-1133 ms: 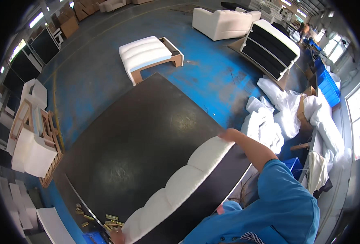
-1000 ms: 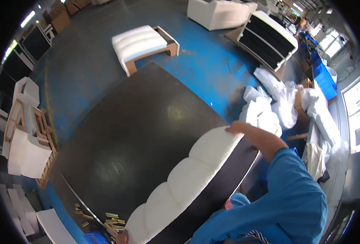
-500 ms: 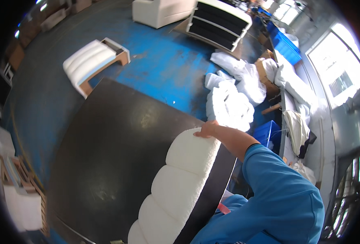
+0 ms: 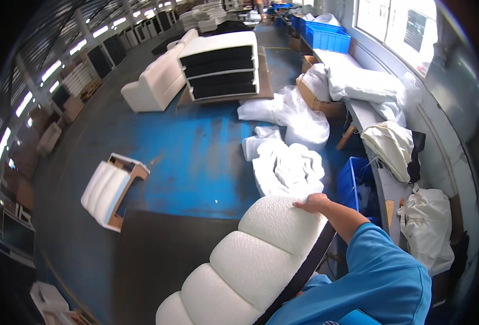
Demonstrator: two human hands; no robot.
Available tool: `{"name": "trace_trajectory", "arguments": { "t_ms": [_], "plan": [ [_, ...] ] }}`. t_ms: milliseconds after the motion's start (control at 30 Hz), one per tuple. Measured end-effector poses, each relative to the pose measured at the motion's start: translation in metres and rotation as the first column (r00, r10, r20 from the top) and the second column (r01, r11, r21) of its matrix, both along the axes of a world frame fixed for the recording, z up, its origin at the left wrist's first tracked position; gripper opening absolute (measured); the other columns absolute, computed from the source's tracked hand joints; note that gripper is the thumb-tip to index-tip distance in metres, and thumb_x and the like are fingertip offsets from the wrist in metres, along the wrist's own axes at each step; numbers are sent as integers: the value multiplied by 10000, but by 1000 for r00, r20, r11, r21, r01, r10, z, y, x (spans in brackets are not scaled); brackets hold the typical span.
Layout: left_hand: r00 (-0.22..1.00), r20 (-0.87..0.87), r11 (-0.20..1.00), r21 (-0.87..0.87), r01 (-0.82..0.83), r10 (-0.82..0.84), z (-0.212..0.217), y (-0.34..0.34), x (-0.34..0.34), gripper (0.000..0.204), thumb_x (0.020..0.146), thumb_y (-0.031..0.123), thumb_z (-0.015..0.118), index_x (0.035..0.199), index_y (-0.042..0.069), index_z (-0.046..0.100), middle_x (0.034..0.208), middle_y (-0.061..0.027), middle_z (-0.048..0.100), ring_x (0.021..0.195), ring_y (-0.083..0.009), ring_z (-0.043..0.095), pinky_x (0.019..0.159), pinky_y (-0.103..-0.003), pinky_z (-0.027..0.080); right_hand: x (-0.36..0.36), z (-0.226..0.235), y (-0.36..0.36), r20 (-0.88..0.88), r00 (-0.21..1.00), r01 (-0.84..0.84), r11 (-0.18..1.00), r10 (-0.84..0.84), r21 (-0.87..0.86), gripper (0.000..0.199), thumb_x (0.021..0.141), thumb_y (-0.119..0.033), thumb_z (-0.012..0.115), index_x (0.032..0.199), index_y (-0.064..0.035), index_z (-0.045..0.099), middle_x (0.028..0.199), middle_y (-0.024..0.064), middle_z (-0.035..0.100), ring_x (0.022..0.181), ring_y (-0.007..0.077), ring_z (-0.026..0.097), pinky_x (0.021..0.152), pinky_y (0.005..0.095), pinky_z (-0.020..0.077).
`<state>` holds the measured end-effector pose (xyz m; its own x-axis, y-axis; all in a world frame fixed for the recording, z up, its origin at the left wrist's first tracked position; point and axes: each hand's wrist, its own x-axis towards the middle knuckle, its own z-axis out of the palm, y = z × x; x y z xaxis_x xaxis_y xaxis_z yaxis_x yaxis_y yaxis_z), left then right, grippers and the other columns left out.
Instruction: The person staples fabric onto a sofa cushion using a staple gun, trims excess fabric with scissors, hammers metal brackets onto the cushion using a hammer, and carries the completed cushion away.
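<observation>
My right hand (image 4: 314, 202) grips the far top corner of a long white sofa cushion panel (image 4: 258, 252), fingers bent over its edge. The panel has fluffy fabric sewn into several puffy channels, with black cloth (image 4: 299, 284) along its right side. It slants from the lower edge up to the right, in front of my body. Beyond its left side spreads a dark brown tabletop (image 4: 163, 254), partly hidden by the panel. My left hand is not in view.
White rolled wadding (image 4: 288, 168) lies just past the panel. A blue bin (image 4: 353, 184) and a bench (image 4: 388, 203) with fabric stand at the right. Ahead are an upturned white sofa piece (image 4: 220, 67) and a cream sofa (image 4: 155, 89). A small padded frame (image 4: 112, 189) sits at the left.
The view has swung upward, showing more of the hall. The panel now looks larger and tilted, with its black side facing more to the right. My right hand keeps its grip on the corner.
</observation>
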<state>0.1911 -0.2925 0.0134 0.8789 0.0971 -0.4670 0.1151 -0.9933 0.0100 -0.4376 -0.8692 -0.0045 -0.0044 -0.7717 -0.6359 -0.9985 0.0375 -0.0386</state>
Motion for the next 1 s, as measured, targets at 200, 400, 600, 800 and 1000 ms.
{"name": "trace_trajectory", "arguments": {
  "t_ms": [200,400,600,800,1000],
  "plan": [
    [979,19,979,17,204,-204,41,-186,-76,774,1030,580,383,1350,-99,571,1434,-275,544,1353,-413,493,1144,-450,360,-110,31,-83,69,980,192,976,-186,-104,998,828,-883,433,1145,13,737,1139,193,724,1108,334,688,910,398,531],
    [938,111,940,-55,336,-329,31,-363,-92,699,1026,552,457,1313,-66,613,1368,-258,600,1282,-387,558,1074,-451,426,-195,54,-121,61,937,349,919,-344,-181,936,859,-832,446,1080,23,754,1069,213,736,1055,360,702,898,403,536],
    [771,305,816,37,577,-559,-2,-564,-79,633,993,512,460,1050,-55,736,1090,-275,715,1073,-419,684,896,-495,540,-262,61,-143,53,836,543,811,-546,-219,953,871,-821,440,1164,42,718,1185,241,702,1136,388,665,982,432,501],
    [637,353,681,0,732,-685,36,-745,-105,664,990,518,427,1028,-67,737,1112,-287,706,1078,-440,677,925,-502,535,-310,66,-148,89,724,677,681,-684,-281,953,870,-824,431,1194,32,697,1231,260,673,1189,394,631,1023,450,469],
    [509,395,543,-30,839,-764,52,-892,-155,686,981,539,436,1071,-83,711,1148,-318,682,1099,-466,658,945,-517,523,-354,50,-167,216,590,791,503,-778,-348,881,870,-801,468,1113,7,720,1171,251,698,1129,392,653,993,446,470]
  ]
}}
